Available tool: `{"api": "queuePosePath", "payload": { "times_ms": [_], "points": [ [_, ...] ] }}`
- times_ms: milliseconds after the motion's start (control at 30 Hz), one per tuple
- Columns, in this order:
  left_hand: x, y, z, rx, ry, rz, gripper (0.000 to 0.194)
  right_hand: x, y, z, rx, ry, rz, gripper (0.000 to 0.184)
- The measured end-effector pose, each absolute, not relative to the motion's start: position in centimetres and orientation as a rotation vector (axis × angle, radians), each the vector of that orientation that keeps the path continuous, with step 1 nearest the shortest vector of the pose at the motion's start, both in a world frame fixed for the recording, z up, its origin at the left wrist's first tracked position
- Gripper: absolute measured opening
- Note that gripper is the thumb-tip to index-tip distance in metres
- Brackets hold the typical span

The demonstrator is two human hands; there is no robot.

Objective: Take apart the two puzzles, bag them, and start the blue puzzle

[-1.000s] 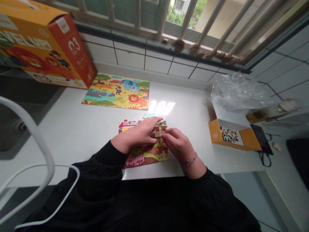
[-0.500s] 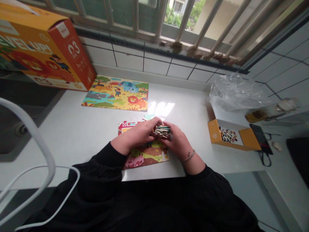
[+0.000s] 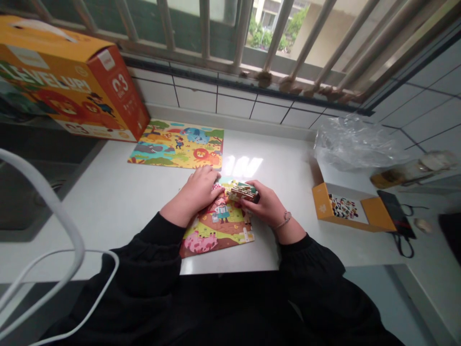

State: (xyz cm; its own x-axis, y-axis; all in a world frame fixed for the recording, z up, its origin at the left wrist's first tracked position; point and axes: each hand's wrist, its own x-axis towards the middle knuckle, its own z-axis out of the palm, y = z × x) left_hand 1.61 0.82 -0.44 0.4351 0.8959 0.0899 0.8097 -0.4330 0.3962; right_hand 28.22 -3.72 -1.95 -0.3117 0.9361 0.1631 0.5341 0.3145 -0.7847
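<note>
A farm jigsaw puzzle (image 3: 212,235) with a pink pig and a farmer lies on the counter in front of me. My left hand (image 3: 200,190) rests on its upper left part, fingers laid out and nothing visibly held. Gripped in my right hand (image 3: 264,204) is a stack of puzzle pieces (image 3: 243,191), above the puzzle's upper right part. The edges of the stacked pieces face me. Part of the puzzle's upper edge is hidden under my hands.
Behind lies a second puzzle with safari animals (image 3: 176,144), next to a large orange box (image 3: 75,91). At right, an open yellow box (image 3: 326,204) contains more small pieces, with clear plastic wrap (image 3: 353,142) behind it. A white cable (image 3: 65,226) loops at left.
My left hand has let go of the stack of puzzle pieces and moved left onto the puzzle. The stack stays in my right hand, and more of the farm picture shows.
</note>
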Motion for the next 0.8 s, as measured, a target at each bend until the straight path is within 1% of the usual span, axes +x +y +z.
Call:
{"api": "queuePosePath", "payload": {
  "times_ms": [100,233,300,433,600,700,800],
  "points": [
    [1.7,1.1,-0.6,2.325,1.39,0.479,0.026,28.2,-4.1,-1.9,-1.257,-1.942,0.887,0.04],
    [1.8,1.4,-0.5,2.245,1.363,0.541,0.01,28.4,-4.4,-1.8,-1.26,-1.928,0.869,0.038],
    [1.8,1.4,-0.5,2.243,1.375,0.556,0.013,28.4,-4.3,-1.8,-1.262,-1.932,0.874,0.039],
    [1.6,1.0,-0.7,2.346,1.333,0.526,0.031,28.5,-4.2,-1.8,-1.239,-1.975,0.921,0.042],
    [1.6,0.6,-0.3,2.354,1.258,0.462,0.03,28.8,-4.3,-1.7,-1.178,-2.025,0.97,0.045],
    [1.8,0.4,0.1,2.289,1.246,0.46,0.032,29.2,-4.4,-1.7,-1.176,-1.974,1.038,0.049],
    [1.8,0.4,0.3,2.192,1.25,0.471,0.032,29.6,-4.3,-1.9,-1.203,-1.894,1.087,0.048]
  ]
}}
